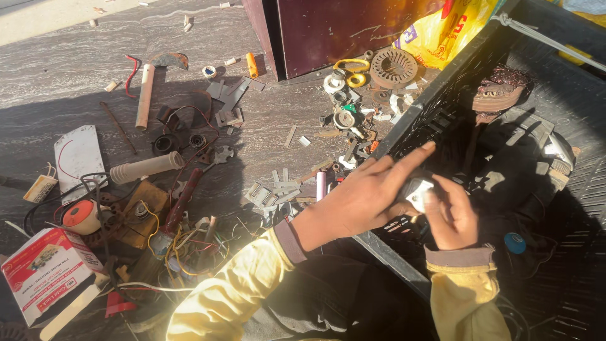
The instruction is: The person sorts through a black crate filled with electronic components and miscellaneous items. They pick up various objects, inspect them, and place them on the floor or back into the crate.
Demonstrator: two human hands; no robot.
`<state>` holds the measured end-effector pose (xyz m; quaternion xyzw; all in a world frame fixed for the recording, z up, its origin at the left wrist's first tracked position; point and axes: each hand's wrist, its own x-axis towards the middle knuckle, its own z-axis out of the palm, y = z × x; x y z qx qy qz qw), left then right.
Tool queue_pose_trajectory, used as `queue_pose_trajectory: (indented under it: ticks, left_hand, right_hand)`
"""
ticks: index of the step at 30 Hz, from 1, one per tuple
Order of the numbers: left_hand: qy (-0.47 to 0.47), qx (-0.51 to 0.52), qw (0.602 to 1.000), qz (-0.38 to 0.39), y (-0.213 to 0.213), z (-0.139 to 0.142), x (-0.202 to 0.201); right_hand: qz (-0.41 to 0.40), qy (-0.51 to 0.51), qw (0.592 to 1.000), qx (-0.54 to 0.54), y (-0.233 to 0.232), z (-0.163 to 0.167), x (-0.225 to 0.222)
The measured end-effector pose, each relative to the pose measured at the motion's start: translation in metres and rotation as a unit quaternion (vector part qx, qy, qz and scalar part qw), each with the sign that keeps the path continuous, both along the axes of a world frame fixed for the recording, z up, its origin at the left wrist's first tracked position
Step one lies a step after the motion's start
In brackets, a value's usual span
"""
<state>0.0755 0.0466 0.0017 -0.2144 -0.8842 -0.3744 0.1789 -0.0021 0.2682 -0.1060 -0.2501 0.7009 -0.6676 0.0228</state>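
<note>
Both hands are working a small white part (419, 192) at the black crate's rim (404, 126): the right hand (452, 218) is pinching it in its grip, the left hand (369, 196) is steadying it with forefinger outstretched, so seemingly a fitting step needing careful alignment.

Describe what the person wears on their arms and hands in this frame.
Both arms are in loose pale yellow sleeves, each ending in a fitted greyish-brown cuff at the wrist. The left hand and right hand are bare: no gloves, and no rings, watch or bands show. The left sleeve is creased and sunlit; the right sleeve is partly in shade.
</note>
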Motion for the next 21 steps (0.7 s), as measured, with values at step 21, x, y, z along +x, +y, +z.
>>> queue_pose_trajectory:
  ticks: [21]
  left_hand:
    - [0.010, -0.022, 0.995, 0.092, 0.005, -0.002, -0.003]
  right_hand:
    - [-0.202, -0.271, 0.831, 0.442, 0.051, -0.045, -0.036]
